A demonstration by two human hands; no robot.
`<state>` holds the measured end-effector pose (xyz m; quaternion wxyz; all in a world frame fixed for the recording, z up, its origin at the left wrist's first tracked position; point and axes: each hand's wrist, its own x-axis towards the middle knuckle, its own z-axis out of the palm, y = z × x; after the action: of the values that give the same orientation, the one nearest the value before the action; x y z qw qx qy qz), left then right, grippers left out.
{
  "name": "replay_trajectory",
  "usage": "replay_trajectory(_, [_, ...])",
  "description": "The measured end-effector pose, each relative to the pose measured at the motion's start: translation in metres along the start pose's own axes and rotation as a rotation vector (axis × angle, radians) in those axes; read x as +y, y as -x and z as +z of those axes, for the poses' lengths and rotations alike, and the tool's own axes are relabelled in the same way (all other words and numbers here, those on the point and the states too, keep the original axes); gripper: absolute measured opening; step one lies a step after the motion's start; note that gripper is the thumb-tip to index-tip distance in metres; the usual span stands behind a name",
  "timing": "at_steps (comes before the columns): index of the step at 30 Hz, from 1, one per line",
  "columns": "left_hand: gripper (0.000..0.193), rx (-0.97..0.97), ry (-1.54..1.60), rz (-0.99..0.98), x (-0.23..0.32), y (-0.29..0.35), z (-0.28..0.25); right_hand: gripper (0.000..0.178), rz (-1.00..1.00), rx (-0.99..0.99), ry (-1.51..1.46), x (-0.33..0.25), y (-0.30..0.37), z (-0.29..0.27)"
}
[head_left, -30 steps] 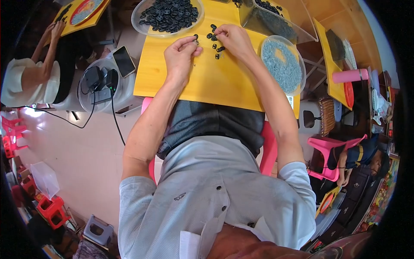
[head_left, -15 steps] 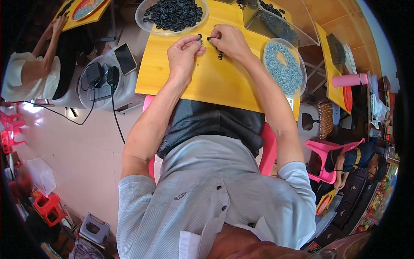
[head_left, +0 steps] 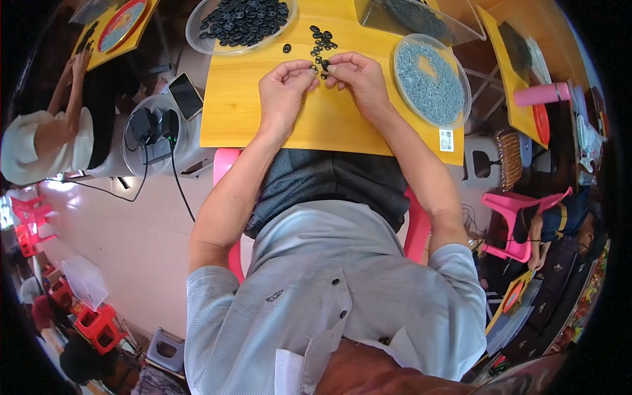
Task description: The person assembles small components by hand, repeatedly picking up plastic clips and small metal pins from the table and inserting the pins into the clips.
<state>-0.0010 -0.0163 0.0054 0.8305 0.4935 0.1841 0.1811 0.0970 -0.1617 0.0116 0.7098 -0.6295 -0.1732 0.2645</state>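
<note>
Both my hands meet over the yellow table point(head_left: 243, 118), fingertips almost touching. My left hand point(head_left: 286, 89) is closed in a pinch on a small dark part point(head_left: 313, 69), mostly hidden by the fingers. Between the right thumb and forefinger, my right hand point(head_left: 361, 80) pinches a black oval plastic piece point(head_left: 326, 64). Just beyond the fingertips lies a loose trail of small black pieces point(head_left: 322, 45), with a single black oval point(head_left: 287, 48) to its left.
A clear bowl of black oval pieces point(head_left: 243, 23) stands at the far left, a round tub of small silvery metal parts point(head_left: 431, 85) at the right. Behind it sits a clear bin point(head_left: 411, 23). Chargers and a phone point(head_left: 185, 97) rest on a stool at left. Other people sit on both sides.
My right hand has come down and nearer to my left, so the fingertips are close together. More loose black pieces show beyond the hands. The whole view has shifted slightly.
</note>
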Motion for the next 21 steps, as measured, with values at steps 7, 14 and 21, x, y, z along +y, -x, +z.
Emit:
replay_trajectory(7, [0.019, 0.005, -0.093, 0.021, -0.0026, 0.0016, 0.0011, 0.02, 0.0, -0.01, 0.003, -0.002, 0.0045, 0.0002])
replay_trajectory(14, [0.019, -0.01, -0.127, 0.029, -0.0038, 0.0007, -0.0001, 0.019, -0.011, -0.042, 0.026, -0.0006, 0.004, -0.0011])
replay_trajectory(21, [0.018, -0.018, -0.103, 0.005, -0.0022, 0.0012, 0.001, 0.018, -0.031, -0.069, 0.028, 0.0006, 0.0044, 0.0005])
